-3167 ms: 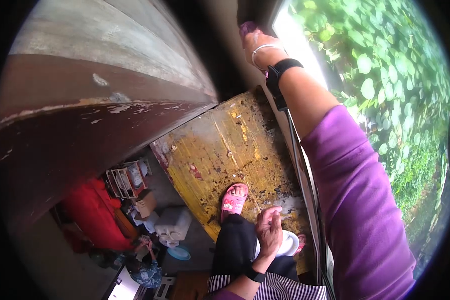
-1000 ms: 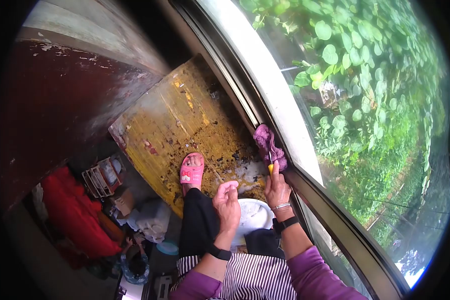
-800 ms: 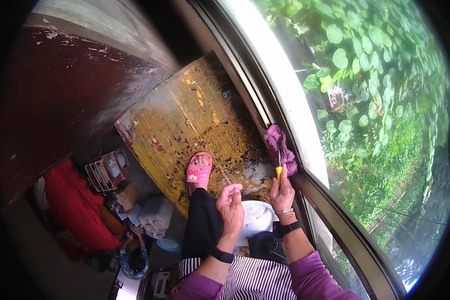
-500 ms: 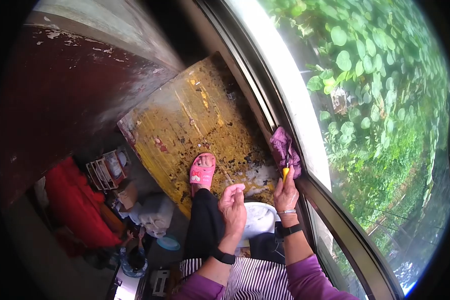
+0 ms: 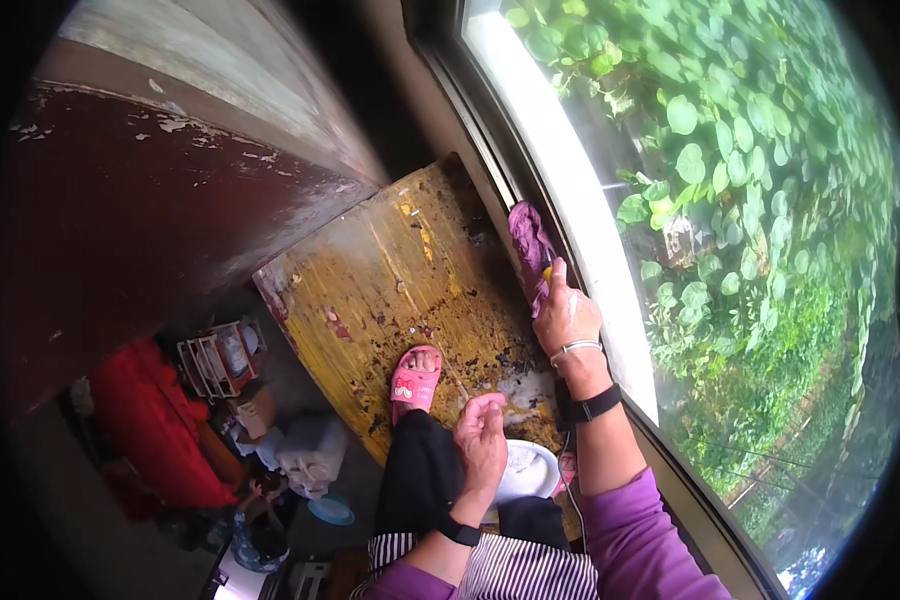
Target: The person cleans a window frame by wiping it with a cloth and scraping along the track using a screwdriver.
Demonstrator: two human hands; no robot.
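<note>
My right hand is closed around a yellow-handled tool, whose thin dark shaft is mostly hidden. Beneath it a crumpled purple cloth lies along the window track, with the tool against it. My left hand hovers over the wooden board, its fingers curled in and nothing visible in them. Close by, partly behind that hand, stands a white bucket with whitish, foamy-looking contents.
A pink slipper on a foot rests on the worn yellow board. Below its left edge are a rack, red fabric and another person. Leafy plants grow beyond the window.
My right hand has pushed the tool and purple cloth forward along the window track, away from my body. The view has shifted slightly. My left hand stays curled near the bucket.
</note>
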